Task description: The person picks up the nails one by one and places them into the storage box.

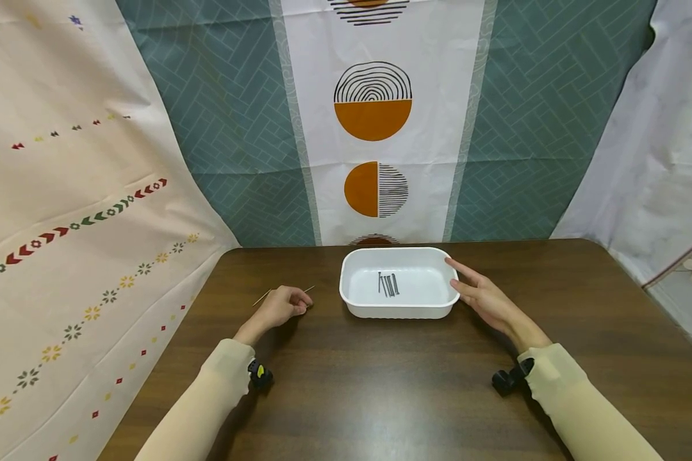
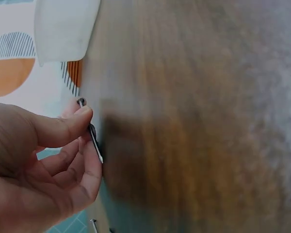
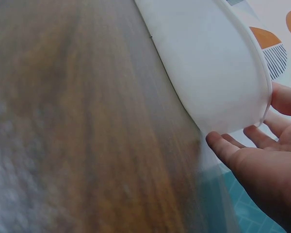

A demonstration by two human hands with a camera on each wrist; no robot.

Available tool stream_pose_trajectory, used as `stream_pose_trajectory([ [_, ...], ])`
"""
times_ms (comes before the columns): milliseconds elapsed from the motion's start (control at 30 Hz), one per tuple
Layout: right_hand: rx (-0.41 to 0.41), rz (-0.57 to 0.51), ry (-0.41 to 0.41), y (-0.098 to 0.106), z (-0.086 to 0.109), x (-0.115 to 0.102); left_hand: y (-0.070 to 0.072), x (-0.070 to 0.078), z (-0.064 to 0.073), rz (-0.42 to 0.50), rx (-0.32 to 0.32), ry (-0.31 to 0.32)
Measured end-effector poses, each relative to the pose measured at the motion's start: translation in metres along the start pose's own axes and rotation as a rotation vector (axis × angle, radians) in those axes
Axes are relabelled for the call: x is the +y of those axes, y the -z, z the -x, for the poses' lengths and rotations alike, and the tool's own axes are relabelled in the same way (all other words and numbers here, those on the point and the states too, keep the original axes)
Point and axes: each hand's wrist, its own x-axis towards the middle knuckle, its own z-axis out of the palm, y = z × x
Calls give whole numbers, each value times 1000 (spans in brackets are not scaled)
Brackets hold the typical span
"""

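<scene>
My left hand pinches a thin metal nail between thumb and fingertips, just above the table left of the tray. Its head pokes up past the thumb and its pointed tip shows below. The other fingers curl loosely underneath. On the right, my right hand touches the right end of the white plastic tray with spread, fairly straight fingers. Its fingertips meet the rim, while the thumb lies low by the end wall. Several grey nails lie side by side inside the tray, left of its middle.
Thin nail-like pieces lie on the brown wooden table around the left hand. A patterned cloth hangs behind the table's back edge, close behind the tray. Pale cloths hang at both sides.
</scene>
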Motion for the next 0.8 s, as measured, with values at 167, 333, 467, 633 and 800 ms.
stream_pose_trajectory([
  [167, -1, 2, 5, 0, 0, 1, 4, 3, 1, 31, -17, -13],
  [333, -3, 6, 6, 0, 0, 1, 6, 3, -1, 114, -25, 5],
  [467, -2, 9, 6, 0, 1, 0, 6, 1, -4, 161, -16, 22],
  [633, 5, 4, 1, -2, 1, -1, 9, 4, -7, 212, -3, 42],
  [800, 5, 3, 4, -2, 0, -1, 16, 14, -10, 260, 14, 29],
])
